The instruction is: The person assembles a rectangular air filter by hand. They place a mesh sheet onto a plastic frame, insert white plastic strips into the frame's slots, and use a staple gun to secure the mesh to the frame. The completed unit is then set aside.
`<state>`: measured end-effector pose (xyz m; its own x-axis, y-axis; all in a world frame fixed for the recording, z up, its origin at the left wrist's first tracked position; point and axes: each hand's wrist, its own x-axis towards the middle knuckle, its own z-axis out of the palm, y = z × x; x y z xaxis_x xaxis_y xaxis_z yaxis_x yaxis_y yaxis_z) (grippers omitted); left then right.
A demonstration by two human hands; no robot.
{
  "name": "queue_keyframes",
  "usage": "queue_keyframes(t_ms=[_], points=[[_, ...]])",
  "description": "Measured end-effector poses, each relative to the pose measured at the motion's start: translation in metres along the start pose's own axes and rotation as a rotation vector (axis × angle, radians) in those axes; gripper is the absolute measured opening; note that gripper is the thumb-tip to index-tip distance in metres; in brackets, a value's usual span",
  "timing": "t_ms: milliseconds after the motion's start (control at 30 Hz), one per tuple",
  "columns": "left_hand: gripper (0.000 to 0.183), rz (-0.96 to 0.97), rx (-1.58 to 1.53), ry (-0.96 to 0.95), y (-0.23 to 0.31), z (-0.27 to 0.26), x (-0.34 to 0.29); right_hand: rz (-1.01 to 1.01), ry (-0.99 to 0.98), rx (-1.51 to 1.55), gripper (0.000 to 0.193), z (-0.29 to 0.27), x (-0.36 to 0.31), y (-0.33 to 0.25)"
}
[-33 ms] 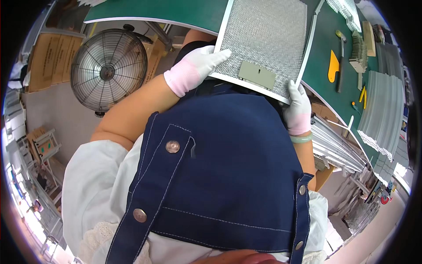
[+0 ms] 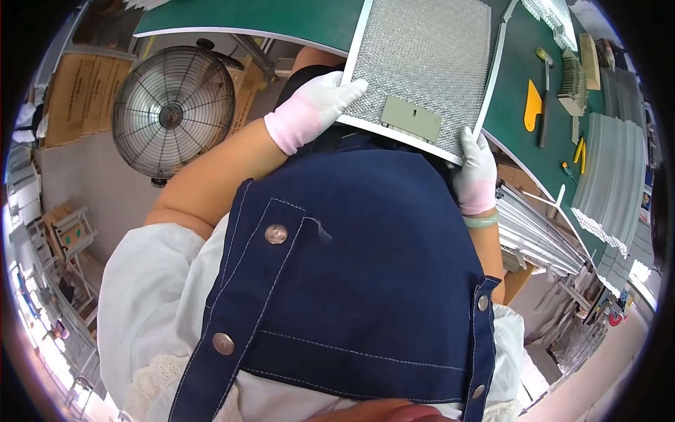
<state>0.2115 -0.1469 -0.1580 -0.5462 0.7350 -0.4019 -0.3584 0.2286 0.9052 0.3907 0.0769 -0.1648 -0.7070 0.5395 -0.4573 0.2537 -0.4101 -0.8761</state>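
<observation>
A silver metal mesh filter panel [image 2: 422, 49] in a pale metal frame rests partly over the green workbench, its near edge jutting toward my apron. Close to that edge, a grey-green rectangular plate [image 2: 411, 118] with a small dark slot is set in the mesh. My left hand [image 2: 320, 104], in a white and pink glove, grips the panel's left side with the thumb on top. At the near right corner my right hand [image 2: 477, 169], gloved the same way, is closed on the frame, thumb up. The fingers under the panel are hidden.
The green workbench [image 2: 253, 17] carries a hammer [image 2: 545, 98], an orange-yellow scraper [image 2: 533, 107], a yellow-handled tool [image 2: 579, 153] and silver corrugated sheets [image 2: 613, 176] on the right. A black floor fan [image 2: 171, 117] stands at left. Long metal strips [image 2: 541, 235] lie below the bench.
</observation>
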Motion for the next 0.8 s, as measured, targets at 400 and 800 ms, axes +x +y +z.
queue_keyframes(t_ms=[400,800], points=[[0.042,-0.048,0.069,-0.257,-0.005,-0.025,0.005,-0.013,-0.179,0.028,0.029,-0.014,0.009,-0.004],[0.044,0.238,0.252,-0.024,0.048,-0.03,0.031,-0.068,-0.272,-0.027,0.039,-0.004,-0.011,-0.008]])
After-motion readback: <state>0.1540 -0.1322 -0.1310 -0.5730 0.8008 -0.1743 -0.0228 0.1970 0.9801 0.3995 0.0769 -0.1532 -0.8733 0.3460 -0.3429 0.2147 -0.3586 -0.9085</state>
